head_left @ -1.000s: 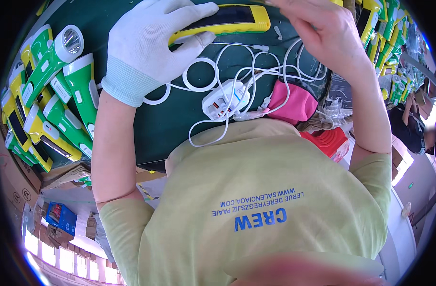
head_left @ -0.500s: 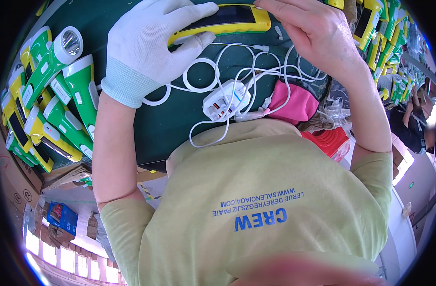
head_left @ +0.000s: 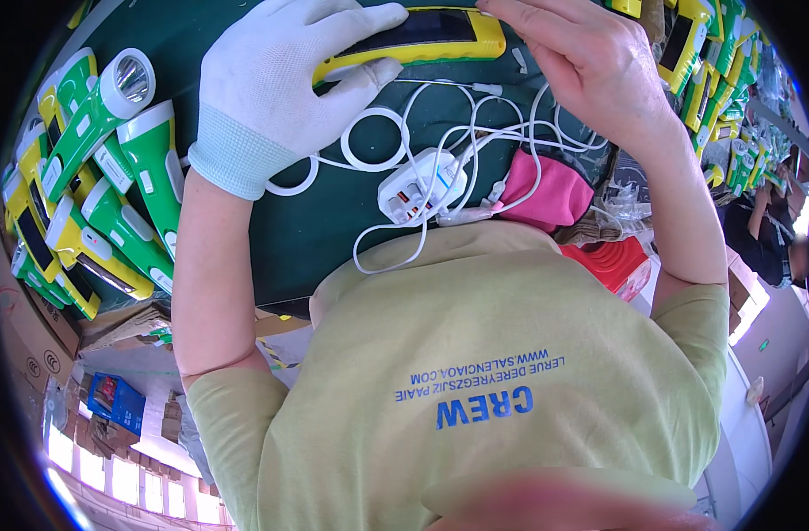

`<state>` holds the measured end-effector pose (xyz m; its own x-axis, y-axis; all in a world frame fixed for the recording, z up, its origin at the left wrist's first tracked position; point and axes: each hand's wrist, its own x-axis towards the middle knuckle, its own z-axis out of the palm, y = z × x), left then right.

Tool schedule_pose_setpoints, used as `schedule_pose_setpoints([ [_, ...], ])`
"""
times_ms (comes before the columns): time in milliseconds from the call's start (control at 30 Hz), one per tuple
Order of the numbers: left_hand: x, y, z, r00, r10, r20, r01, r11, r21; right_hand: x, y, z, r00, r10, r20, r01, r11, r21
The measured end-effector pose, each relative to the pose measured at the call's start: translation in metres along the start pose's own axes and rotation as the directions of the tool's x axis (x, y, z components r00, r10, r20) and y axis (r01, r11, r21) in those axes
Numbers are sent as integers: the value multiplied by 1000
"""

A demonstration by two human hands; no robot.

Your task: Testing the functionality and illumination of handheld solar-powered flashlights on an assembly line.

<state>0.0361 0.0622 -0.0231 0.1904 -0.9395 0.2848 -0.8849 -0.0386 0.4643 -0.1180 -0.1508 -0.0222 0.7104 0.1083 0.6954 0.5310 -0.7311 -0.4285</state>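
one yellow torch (head_left: 462, 51) with a dark panel lies level at the top centre of the frame, its left end inside the left hand (head_left: 289, 80), which wears a white knitted glove. that hand is closed on the torch, forefinger along the upper side of the panel and thumb below, the forearm rising nearly straight from the middle left. the right hand (head_left: 590, 62) is bare, at the upper right, palm down, fingers together and pointing left; its fingertips meet the torch's upper right edge, but i cannot tell whether they grip or only rest there. its forearm slants down to the right.

below the torch, on the dark green tabletop (head_left: 285, 252), are one white power adapter (head_left: 422, 186), several tangled white cables (head_left: 360, 252) too crossed to count, and one pink pouch (head_left: 550, 190). one red object (head_left: 612, 265) sits right of centre. at the upper left is a pile of green and yellow torches (head_left: 157, 164), at least seven; the pile at the upper right (head_left: 683, 40) overlaps too much to count. one blue crate (head_left: 117, 407) stands lower left, and one other person (head_left: 762, 234) is at the right edge
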Motion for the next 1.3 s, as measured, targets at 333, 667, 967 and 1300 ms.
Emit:
schedule_pose_setpoints([
  [333,-3,-1,1,1000,-10,-4,10,1000,1,38,-41,-21,726,480,492,-185,825,-534],
  [667,0,-1,0,1000,12,-11,-12,1000,-11,-1,3,5,997,-52,-59,51,999,-17],
  [967,0,-2,1,1000,12,-11,-12,1000,-2,10,-8,-2,998,-45,-38,44,998,-39],
  [1300,0,-1,1,1000,-2,-2,2,1000,-9,-5,4,7,997,-50,-56,46,997,-59],
])
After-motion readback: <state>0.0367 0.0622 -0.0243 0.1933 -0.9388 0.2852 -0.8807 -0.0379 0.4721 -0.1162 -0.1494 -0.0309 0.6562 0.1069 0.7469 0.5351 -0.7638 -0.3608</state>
